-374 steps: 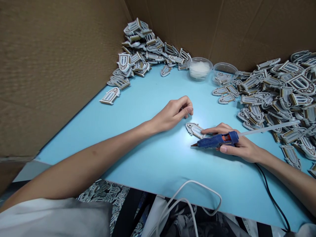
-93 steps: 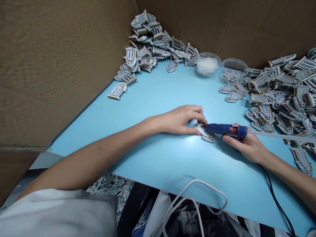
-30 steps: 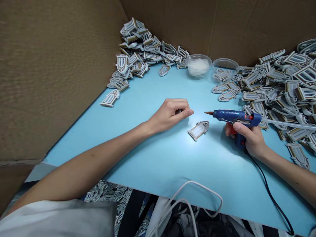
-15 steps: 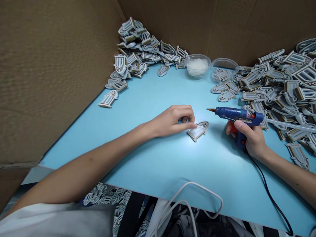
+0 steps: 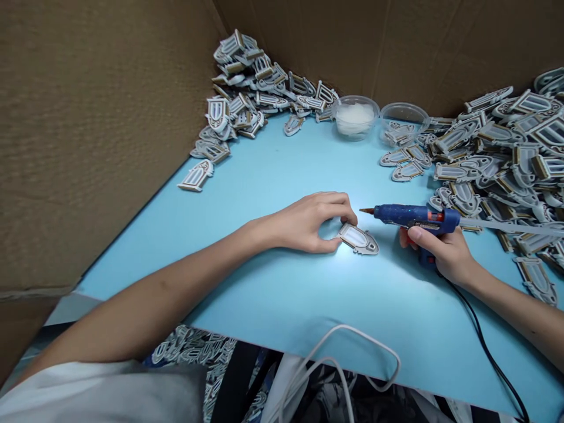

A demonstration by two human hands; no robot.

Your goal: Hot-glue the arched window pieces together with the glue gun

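An arched grey-and-white foam piece with a gold edge (image 5: 358, 238) lies on the blue tabletop (image 5: 273, 305), its pointed end to the right. My left hand (image 5: 308, 223) is curled around the piece's left end, with the fingertips pinching it. My right hand (image 5: 445, 252) grips a blue hot glue gun (image 5: 412, 217) by its handle. The gun's copper nozzle points left and hangs a little way off the piece, not touching it. A long translucent glue stick (image 5: 511, 228) runs from the gun's rear to the right.
Large heaps of similar arched pieces (image 5: 497, 153) fill the right side, and another heap (image 5: 251, 94) stands at the back corner. Two clear plastic tubs (image 5: 355, 117) sit at the back. Cardboard walls (image 5: 97, 147) enclose the left and back. A white cable (image 5: 352, 346) and black cord (image 5: 484, 346) cross the front edge.
My left hand has moved right and taken hold of the piece, which has turned from upright to lying on its side. The glue gun has shifted slightly lower and left.
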